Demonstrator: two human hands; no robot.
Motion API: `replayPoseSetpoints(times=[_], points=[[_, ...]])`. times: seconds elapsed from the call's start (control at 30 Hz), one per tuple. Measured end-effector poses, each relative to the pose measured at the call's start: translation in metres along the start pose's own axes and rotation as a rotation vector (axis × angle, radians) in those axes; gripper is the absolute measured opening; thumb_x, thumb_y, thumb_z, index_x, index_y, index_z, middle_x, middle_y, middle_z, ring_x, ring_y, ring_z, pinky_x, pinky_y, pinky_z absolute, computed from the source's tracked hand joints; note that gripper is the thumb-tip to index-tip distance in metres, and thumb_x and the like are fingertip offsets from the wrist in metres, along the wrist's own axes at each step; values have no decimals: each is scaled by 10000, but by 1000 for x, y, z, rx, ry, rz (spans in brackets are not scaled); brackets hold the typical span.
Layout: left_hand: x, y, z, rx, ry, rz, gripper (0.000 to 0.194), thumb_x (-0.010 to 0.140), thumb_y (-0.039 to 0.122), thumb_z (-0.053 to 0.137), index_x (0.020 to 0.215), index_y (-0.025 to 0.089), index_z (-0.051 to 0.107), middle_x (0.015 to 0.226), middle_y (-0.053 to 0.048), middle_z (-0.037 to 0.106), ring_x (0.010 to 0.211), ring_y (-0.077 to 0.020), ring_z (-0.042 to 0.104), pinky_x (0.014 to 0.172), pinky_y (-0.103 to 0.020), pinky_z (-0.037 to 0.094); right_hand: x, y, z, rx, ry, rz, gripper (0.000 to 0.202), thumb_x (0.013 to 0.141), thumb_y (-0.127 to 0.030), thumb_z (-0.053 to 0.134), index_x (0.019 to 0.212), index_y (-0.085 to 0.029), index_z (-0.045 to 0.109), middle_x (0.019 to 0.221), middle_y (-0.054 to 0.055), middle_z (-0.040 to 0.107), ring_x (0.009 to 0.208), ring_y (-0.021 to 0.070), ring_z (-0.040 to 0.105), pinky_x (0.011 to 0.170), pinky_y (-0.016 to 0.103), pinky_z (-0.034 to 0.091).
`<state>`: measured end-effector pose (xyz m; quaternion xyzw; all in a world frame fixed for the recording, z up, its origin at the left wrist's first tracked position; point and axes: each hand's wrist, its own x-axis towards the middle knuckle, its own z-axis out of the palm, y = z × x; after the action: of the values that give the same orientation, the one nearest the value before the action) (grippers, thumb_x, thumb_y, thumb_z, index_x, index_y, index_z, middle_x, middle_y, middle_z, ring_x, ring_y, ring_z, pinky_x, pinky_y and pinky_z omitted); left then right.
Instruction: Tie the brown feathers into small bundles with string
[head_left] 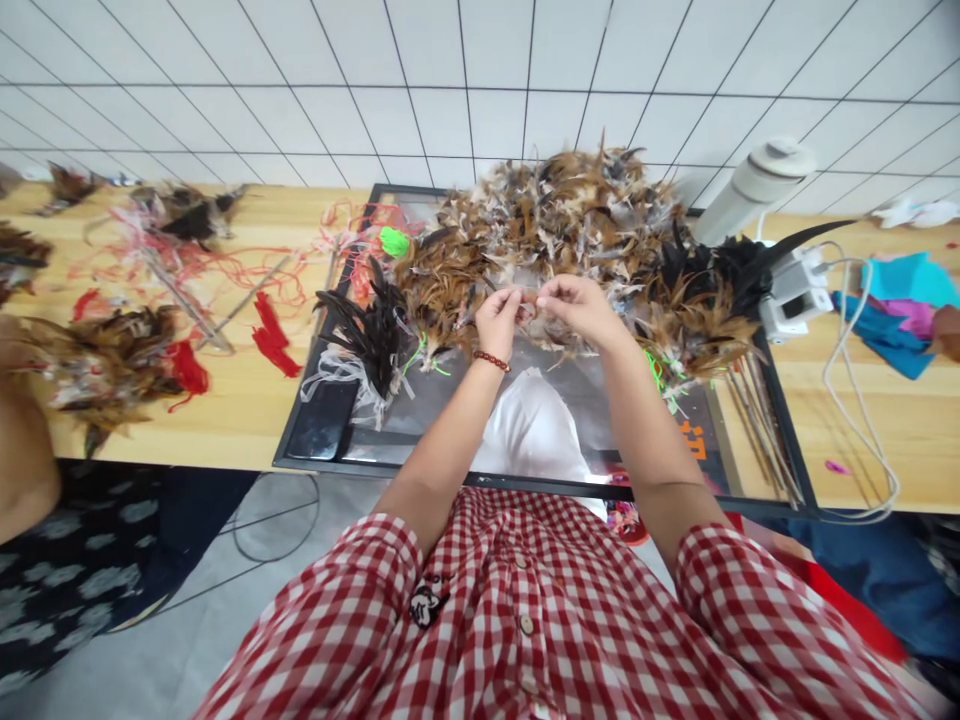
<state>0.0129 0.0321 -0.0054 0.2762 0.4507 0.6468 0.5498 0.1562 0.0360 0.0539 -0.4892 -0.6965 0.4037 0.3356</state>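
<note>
A large heap of brown feathers (555, 210) covers the far part of a black-framed tray (465, 478). My left hand (500, 318), with a beaded bracelet (491, 360) at its wrist, is pinched at the heap's near edge. Close to its right, my right hand (576, 304) is also pinched, and the fingertips of both nearly meet. A small brownish feather piece seems to lie between them, too small to make out well. Black feathers (375, 335) with white strips lie left of my left hand, and more black feathers (694, 265) lie right of the heap.
A phone (321, 420) rests in the tray's near left corner, thin sticks (761, 430) along its right side. Behind stands a white cylinder (754, 190), near a white power adapter (796, 290) and cable. Red threads (274, 335) and feather bundles lie left. People's arms show at both sides.
</note>
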Motion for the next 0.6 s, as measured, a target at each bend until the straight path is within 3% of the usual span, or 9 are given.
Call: replayPoseSetpoints(times=[0.07, 0.17, 0.33, 0.6], points=[[-4, 0, 2, -5, -72, -67, 274, 776, 369, 862, 800, 159, 688, 676, 24, 702, 486, -56, 573, 468, -184, 433, 2, 0, 0, 212, 88, 118, 93, 839, -280, 677, 835, -196, 638, 663, -27, 632, 603, 132, 564, 639, 263, 485], [-9, 1, 5, 14, -125, -138, 255, 777, 337, 861, 817, 162, 681, 633, 40, 675, 463, -67, 590, 439, -183, 433, 5, 1, 3, 323, 176, 197, 73, 840, -242, 671, 818, -206, 611, 620, -41, 613, 567, 118, 557, 608, 246, 471], [-13, 8, 6, 90, -147, -192, 197, 816, 290, 826, 843, 157, 684, 654, 43, 694, 423, -54, 577, 401, -170, 388, 10, 15, 9, 293, 314, 102, 116, 840, -232, 700, 786, -207, 600, 601, -54, 592, 556, 107, 570, 583, 238, 470], [-14, 6, 6, 134, -188, -190, 44, 877, 175, 746, 870, 135, 730, 705, 15, 750, 442, -48, 595, 421, -170, 408, 17, 34, 19, 379, 365, 33, 340, 822, -507, 776, 820, -231, 578, 671, -22, 679, 639, 145, 687, 621, 279, 564]])
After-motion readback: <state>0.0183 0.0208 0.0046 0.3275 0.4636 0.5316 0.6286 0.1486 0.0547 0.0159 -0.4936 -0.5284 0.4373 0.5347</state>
